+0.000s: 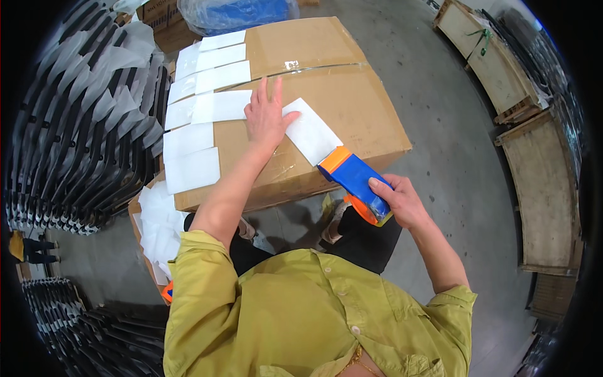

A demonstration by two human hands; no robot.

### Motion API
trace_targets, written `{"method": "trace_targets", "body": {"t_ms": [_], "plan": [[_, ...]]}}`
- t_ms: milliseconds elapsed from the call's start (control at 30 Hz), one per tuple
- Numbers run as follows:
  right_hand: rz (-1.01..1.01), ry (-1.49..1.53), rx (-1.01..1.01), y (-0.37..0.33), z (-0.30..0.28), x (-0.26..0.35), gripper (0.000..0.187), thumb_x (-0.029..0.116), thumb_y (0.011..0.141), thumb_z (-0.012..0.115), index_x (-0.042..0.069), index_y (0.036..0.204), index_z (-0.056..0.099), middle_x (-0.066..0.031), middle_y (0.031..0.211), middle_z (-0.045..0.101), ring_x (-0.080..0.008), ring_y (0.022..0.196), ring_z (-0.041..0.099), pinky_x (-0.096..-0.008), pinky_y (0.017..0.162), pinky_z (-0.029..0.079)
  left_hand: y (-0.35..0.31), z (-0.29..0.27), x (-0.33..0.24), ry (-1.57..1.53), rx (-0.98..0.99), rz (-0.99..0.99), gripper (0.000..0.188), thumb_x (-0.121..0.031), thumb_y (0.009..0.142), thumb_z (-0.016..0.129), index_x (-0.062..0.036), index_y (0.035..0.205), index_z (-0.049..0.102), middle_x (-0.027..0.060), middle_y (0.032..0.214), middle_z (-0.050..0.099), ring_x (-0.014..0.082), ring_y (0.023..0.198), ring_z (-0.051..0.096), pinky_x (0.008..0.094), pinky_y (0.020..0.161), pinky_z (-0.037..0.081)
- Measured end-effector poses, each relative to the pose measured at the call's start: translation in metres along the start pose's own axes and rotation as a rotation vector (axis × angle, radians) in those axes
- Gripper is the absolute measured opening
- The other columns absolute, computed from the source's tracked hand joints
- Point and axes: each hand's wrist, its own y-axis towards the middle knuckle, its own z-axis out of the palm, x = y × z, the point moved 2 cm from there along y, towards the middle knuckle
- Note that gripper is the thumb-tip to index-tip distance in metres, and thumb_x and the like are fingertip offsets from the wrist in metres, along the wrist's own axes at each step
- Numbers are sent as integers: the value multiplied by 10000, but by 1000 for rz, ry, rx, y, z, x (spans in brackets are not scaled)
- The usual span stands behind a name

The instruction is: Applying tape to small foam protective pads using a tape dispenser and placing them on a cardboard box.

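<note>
- Grey floor (433,188) surrounds the work place; through the head camera I see black frames (69,169) on the left and wooden crates (540,195) on the right.
- Left hand (267,119) is palm down over the box (320,94). Its fingers are spread wide and grasp nothing; its thumb reaches the upper left corner of the white sheet (311,132) and seems to touch it.
- Right hand (402,201) is closed around the tape gun (359,176), with the thumb on its blue body, past the near edge of the box.
- White sheet lies to the right of the left hand, and up and left from the right hand. Its long axis goes slantwise, from the left thumb down to the orange mouth of the tape gun. Left hand is the nearer one; I judge that the coming move depends on this line.
- I cannot tell if tape joins sheet and mouth, or if they only meet.
- Other sheets (222,74) stand in a row along the left side of the box.
- Farther out, I notice an open carton (134,208) with loose white sheets (157,217), and a wrapped blue bundle (239,14) behind the box.
</note>
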Motion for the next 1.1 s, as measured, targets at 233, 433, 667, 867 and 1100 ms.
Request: {"method": "trace_targets", "body": {"t_ms": [233, 433, 667, 867, 1100], "plan": [[7, 30, 2, -27, -6, -10, 348, 296, 821, 574, -47, 879, 585, -31, 727, 585, -57, 625, 499, -197, 568, 407, -103, -91, 0, -1321, 1211, -977, 496, -453, 878, 411, -20, 1112, 478, 85, 849, 613, 186, 731, 598, 273, 666, 474], [17, 30, 38, -56, 2, -28, 316, 308, 820, 579, -6, 796, 571, -3, 659, 551, -44, 580, 467, -187, 517, 379, -119, -70, -45, -1718, 1164, -1330, 460, -388, 819, 560, -36, 1109, 502, 54, 1000, 583, 168, 919, 555, 306, 792, 442], [-91, -90, -19, -87, 12, -42, 290, 287, 809, 598, 3, 763, 562, 18, 648, 518, -36, 602, 433, -192, 517, 354, -112, -76, -56, -1724, 858, -1331, 322, -213, 801, 613, -35, 1054, 521, 90, 948, 599, 189, 820, 596, 318, 703, 492], [-137, -162, -25, -108, 6, -49, 312, 288, 806, 597, -22, 842, 579, 10, 665, 545, -42, 609, 465, -196, 527, 371, -99, -76, -37, -1734, 842, -1297, 310, -222, 819, 586, -17, 1038, 509, 114, 886, 609, 201, 725, 611, 312, 647, 510], [140, 423, -99, -82, 2, -72, 276, 177, 788, 601, -24, 974, 569, -92, 907, 619, -192, 727, 609, -305, 686, 508, -107, -137, -84, -1126, 264, 397, 38, -82, 685, 578, -79, 718, 559, 78, 606, 555, 233, 548, 555, 322, 512, 452]]}}
